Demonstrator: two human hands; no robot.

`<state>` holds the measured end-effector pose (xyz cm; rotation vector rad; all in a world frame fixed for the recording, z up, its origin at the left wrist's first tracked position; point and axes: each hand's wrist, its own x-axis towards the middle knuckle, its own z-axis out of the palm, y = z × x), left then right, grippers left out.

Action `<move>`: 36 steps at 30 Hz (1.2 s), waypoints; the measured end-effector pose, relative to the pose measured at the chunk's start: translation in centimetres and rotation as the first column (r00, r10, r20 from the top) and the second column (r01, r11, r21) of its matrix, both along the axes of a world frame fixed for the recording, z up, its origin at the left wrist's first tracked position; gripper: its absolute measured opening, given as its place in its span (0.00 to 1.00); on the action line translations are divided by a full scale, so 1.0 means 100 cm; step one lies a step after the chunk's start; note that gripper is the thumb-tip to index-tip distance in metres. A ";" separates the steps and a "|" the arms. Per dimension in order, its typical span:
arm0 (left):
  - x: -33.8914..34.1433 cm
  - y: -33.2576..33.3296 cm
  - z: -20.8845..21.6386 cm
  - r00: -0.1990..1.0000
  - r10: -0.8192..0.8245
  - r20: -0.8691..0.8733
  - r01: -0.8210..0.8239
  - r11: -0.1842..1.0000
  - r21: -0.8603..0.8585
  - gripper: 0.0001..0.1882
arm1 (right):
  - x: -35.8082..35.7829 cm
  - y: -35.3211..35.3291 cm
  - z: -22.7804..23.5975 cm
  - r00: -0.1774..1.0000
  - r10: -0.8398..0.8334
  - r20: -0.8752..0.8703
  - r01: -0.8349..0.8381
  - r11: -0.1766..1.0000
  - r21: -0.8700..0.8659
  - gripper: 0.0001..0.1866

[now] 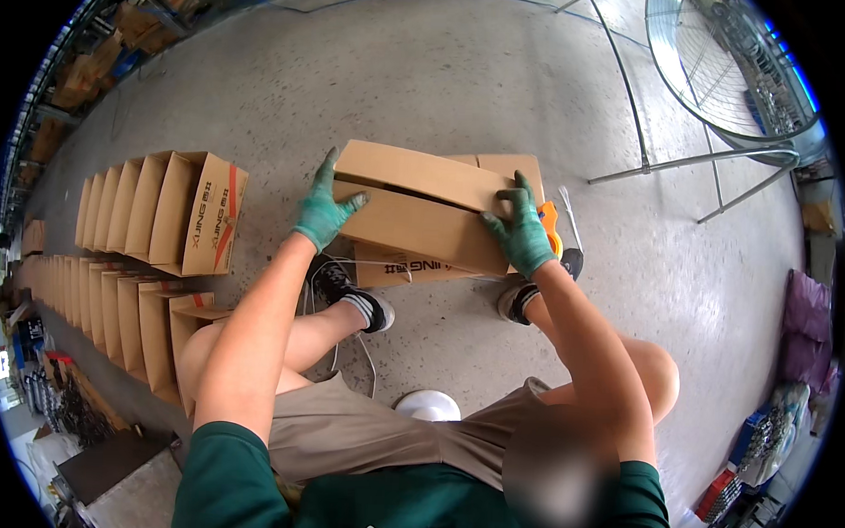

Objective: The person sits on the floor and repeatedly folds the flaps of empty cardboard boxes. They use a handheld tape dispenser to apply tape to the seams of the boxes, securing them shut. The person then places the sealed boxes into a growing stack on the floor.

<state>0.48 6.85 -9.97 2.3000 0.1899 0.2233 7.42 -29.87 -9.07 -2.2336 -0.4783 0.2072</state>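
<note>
A brown cardboard box [424, 229] is between my two hands, its two long top flaps folded in with a narrow dark gap between them. My left hand [327, 207], in a green glove, grips the box's left end, thumb on top. At the right end my right hand [521, 228], gloved the same, has its fingers bent over the flaps and the edge. Beneath it shows another printed cardboard box [394, 270], mostly covered. An orange tool [548, 227], perhaps a tape dispenser, is partly hidden behind my right hand.
Two rows of open cardboard cartons [205, 215] stand on the floor at left. White cord [371, 363] lies near my shoes. A round white stool [429, 405] is between my legs. At the far right stands a large fan [727, 79] on metal legs. Loaded shelves [104, 57] line the far left.
</note>
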 end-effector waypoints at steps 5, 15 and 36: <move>-0.005 0.007 -0.030 0.997 0.050 -0.057 -0.060 0.979 -0.193 0.36 | -0.001 0.008 -0.005 0.997 -0.061 -0.056 0.067 0.993 0.099 0.23; -0.011 -0.003 -0.043 0.980 0.186 -0.072 -0.194 0.975 -0.111 0.32 | 0.018 0.015 -0.003 0.999 -0.049 0.008 0.048 0.997 0.059 0.29; -0.014 -0.027 -0.022 0.967 0.212 -0.141 -0.223 0.973 -0.066 0.27 | 0.028 -0.011 -0.013 0.941 -0.241 -0.240 0.297 0.926 0.235 0.26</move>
